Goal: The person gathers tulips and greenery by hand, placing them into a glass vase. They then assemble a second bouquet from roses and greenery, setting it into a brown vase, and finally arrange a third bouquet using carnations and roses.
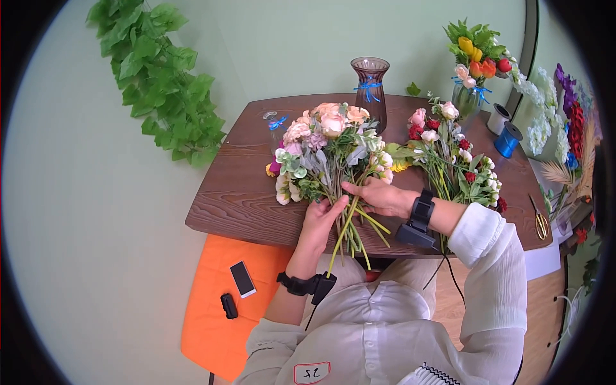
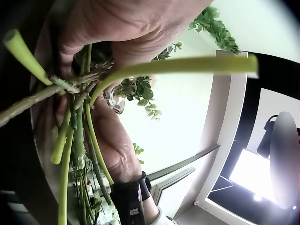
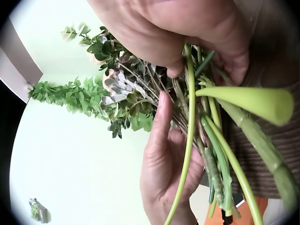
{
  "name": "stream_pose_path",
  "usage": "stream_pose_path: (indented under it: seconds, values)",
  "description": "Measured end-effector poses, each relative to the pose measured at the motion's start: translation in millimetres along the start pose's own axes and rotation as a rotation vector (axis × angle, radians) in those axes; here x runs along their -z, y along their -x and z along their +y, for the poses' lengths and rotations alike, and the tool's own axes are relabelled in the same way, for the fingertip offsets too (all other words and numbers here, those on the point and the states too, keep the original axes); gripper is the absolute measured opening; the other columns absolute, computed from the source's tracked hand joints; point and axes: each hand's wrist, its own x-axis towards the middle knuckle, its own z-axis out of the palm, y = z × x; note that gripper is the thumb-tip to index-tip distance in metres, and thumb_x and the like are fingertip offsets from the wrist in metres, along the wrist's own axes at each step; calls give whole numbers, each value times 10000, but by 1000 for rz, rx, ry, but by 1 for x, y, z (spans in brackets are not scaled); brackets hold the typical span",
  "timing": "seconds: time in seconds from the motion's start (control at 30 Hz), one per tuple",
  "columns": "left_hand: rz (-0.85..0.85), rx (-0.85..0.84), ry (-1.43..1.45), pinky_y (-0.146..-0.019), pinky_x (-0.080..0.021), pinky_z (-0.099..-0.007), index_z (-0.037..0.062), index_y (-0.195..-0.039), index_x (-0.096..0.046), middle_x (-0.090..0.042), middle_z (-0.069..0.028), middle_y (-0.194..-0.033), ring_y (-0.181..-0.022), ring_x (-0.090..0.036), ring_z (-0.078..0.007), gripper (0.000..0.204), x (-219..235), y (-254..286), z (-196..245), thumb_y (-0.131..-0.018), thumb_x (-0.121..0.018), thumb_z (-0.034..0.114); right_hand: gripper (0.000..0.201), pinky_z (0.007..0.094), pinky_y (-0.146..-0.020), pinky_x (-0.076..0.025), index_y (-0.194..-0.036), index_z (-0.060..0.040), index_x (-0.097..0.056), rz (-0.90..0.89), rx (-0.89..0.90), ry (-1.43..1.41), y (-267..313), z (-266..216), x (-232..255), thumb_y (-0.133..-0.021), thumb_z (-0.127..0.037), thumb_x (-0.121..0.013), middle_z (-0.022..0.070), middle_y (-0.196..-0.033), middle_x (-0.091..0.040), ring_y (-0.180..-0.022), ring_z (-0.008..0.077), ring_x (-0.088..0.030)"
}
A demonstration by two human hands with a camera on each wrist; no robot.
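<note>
A bouquet of flowers [image 1: 333, 131], mostly peach and pink blooms with grey-green leaves, leans over the near side of the table. My left hand [image 1: 321, 221] grips its bundled stems [image 1: 353, 234] from the left, the thumb lying along them. Just above and to the right, my right hand [image 1: 382, 196] also holds the bundle, thumb across the front. Green and brown stem ends cross and fan out below both hands. In the right wrist view, the left hand [image 3: 164, 168] cups the stems from behind, with the right hand [image 3: 187, 28] close over them.
Beside my right hand lies a second bunch of flowers [image 1: 462, 154]. Behind stand a purple glass vase [image 1: 371, 102] and a vase of tulips [image 1: 471, 96]. Blue ribbon [image 1: 507, 140] and scissors [image 1: 541, 223] are at the right. A phone [image 1: 243, 279] rests on orange cloth [image 1: 215, 333].
</note>
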Motion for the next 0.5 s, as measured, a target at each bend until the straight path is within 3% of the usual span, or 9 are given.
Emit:
stream_pose_path:
  seconds: [0.03,0.1,0.27,0.33,0.4,0.47,0.5]
  values:
    - [-18,19,13,-823,-461,-249,-44,-1159,-489,-623,-86,-1064,-959,-585,-126,419,-2,-2,1,-846,-707,129,252,258,-615,-482,-976,-15,-561,-15,-21,11,-5,5,4,-959,-266,-549,46,-875,-613,-732,122,-586]
    - [-11,52,24,-785,-461,-255,-13,-1081,-621,-643,-56,-1037,-898,-589,-108,310,-4,-6,-2,-841,-719,157,230,250,-613,-481,-1014,-22,-545,20,0,10,-4,13,2,-961,-246,-546,43,-902,-609,-732,118,-583]
    - [156,-26,-149,-734,-471,-268,8,-1096,-618,-651,-48,-1009,-857,-590,-105,352,-24,1,-5,-848,-718,236,169,234,-640,-466,-1051,-58,-526,-8,117,-75,-11,46,14,-949,-188,-564,8,-907,-595,-788,87,-565]
    - [153,2,-154,-946,-397,-294,-34,-1283,-348,-541,-135,-1208,-1067,-527,-180,610,-31,4,1,-863,-698,238,190,233,-623,-457,-1051,-48,-540,20,232,-71,-8,49,10,-937,-194,-584,7,-895,-600,-743,75,-547]
    - [133,-56,-204,-959,-382,-288,-47,-1297,-340,-536,-139,-1220,-1078,-523,-183,605,-34,3,-3,-886,-669,250,212,233,-606,-448,-1051,-37,-553,52,358,-64,-5,48,8,-925,-201,-604,6,-883,-605,-697,63,-529]
    - [161,-309,-384,-872,-440,-307,-31,-1137,-573,-637,-102,-1088,-965,-583,-166,390,-41,5,5,-898,-653,268,202,236,-630,-432,-1037,-30,-545,108,538,118,1,42,10,-930,-194,-596,-13,-832,-562,-719,54,-485]
    - [135,-349,-436,-889,-436,-320,-42,-1160,-559,-637,-117,-1084,-972,-586,-189,399,-42,3,11,-904,-644,251,208,241,-611,-411,-1002,-21,-528,119,595,241,-3,41,16,-934,-206,-593,-23,-792,-518,-711,52,-446]
